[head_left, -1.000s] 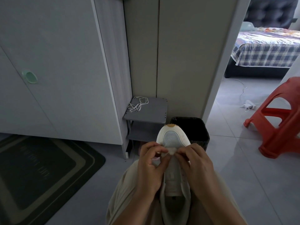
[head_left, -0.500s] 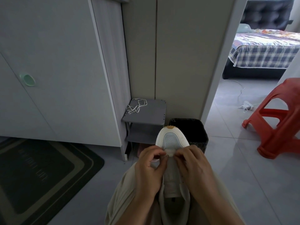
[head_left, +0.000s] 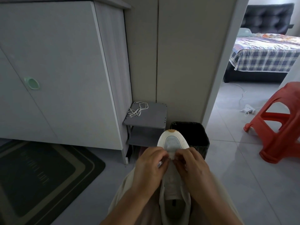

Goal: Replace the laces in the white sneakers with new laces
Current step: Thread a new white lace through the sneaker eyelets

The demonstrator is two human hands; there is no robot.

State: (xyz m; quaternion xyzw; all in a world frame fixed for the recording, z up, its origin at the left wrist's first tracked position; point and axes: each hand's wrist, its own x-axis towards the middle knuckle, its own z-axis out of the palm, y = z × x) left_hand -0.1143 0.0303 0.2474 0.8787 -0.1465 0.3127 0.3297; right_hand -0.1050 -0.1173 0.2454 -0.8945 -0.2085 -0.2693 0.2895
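Room: grey tiled floor (head_left: pixel 227 184) in a dim hallway. A doorway up and to the right of the hands opens on a bed (head_left: pixel 266 57) with a plaid cover.
White sneaker (head_left: pixel 172 141): lies along the person's lap on beige trousers (head_left: pixel 123 192). Its toe points away from the body and its opening faces up, nearest the camera.
Left hand (head_left: pixel 149 166): fingers curled, their tips pinching the sneaker's upper at the front end of the tongue, on its left side.
Right hand (head_left: pixel 193 168): mirrors it, with curled fingers pinching the same spot from the right. The two sets of fingertips almost meet.
Between the fingertips: too small and blurred to tell whether a lace end is held there.
Eyelet rows below the grip: no lace is visible across the bare tongue.
Loose white laces (head_left: pixel 138 108): a tangled bundle well beyond the grip and to its left, on the back left corner of a small grey shelf stand (head_left: pixel 151 119).
Black bin (head_left: pixel 196 132): just beyond the sneaker's toe, beside the stand on the right.
White cabinet (head_left: pixel 56 70): far left of the hands, with a green round handle (head_left: pixel 32 83).
Dark doormat (head_left: pixel 40 172): on the floor left of the hands.
Red plastic stool (head_left: pixel 279 125): well to the right of the grip.
White power strip (head_left: pixel 248 108): on the floor beyond the stool, with its cable.
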